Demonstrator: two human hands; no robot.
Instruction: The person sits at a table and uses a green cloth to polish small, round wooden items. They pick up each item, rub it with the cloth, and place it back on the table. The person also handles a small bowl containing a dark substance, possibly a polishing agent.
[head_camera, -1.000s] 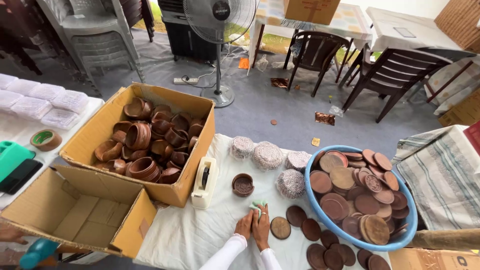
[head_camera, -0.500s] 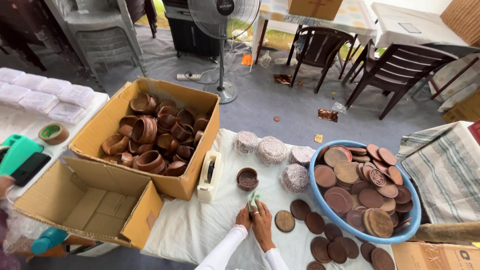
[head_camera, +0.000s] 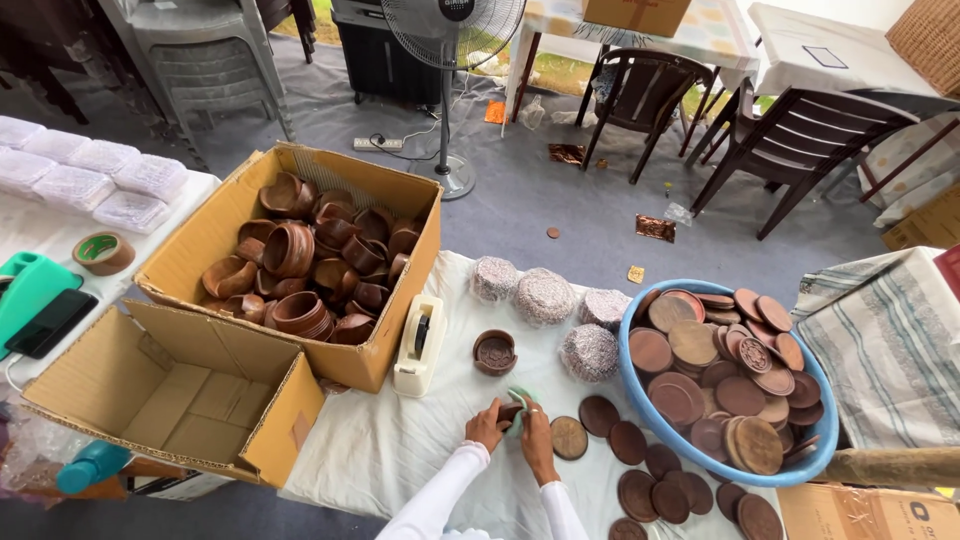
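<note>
My left hand (head_camera: 485, 427) and my right hand (head_camera: 537, 440) meet on the white-covered table (head_camera: 400, 450), together gripping a small brown wooden piece (head_camera: 509, 411) with a pale green cloth (head_camera: 522, 402) against it. Just beyond them sits a small carved brown bowl (head_camera: 494, 352). A round brown lid (head_camera: 569, 437) lies right beside my right hand, with more lids (head_camera: 640, 470) spread to its right. Both arms wear white sleeves.
A blue tub (head_camera: 800, 470) heaped with brown lids stands at the right. A cardboard box (head_camera: 400, 270) of brown bowls, an empty box (head_camera: 170, 400), a tape dispenser (head_camera: 420, 345) and wrapped bundles (head_camera: 545, 295) surround the hands. Chairs (head_camera: 645, 90) and a fan (head_camera: 448, 60) stand beyond.
The view has shifted slightly, so the table sits a little higher and nearer in frame. My hands stay together on the small piece and cloth.
</note>
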